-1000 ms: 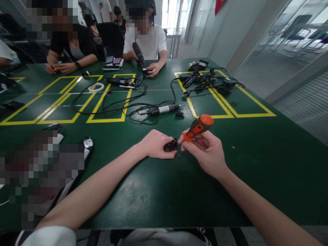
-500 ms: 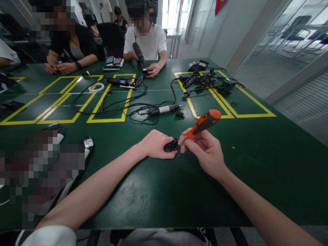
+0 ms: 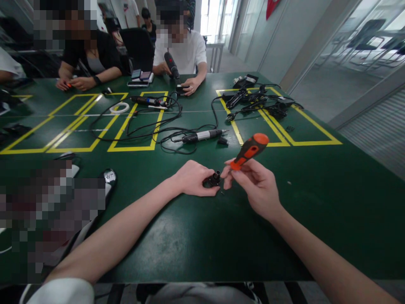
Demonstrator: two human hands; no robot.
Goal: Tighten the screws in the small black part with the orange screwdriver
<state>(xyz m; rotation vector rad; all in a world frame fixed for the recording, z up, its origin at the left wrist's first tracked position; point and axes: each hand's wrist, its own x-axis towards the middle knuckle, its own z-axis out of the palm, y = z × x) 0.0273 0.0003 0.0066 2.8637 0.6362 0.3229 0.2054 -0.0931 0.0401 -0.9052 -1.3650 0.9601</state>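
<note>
Your left hand (image 3: pixel 193 178) is clamped on the small black cylindrical fitting (image 3: pixel 212 180) resting on the green worktop (image 3: pixel 316 202), while your right hand (image 3: pixel 257 185) grips the orange-and-black-handled screwdriver (image 3: pixel 249 150), tip apparently at the fitting, so the screw work looks underway, not finished

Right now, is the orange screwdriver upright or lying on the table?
Neither: the right hand holds the screwdriver tilted, tip toward the black part under the left hand.

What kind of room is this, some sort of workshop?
Probably a shared workshop or training room. People sit round a green table marked with yellow tape boxes, corded tools lie about, and the right hand holds an orange screwdriver to a small black part.
</note>
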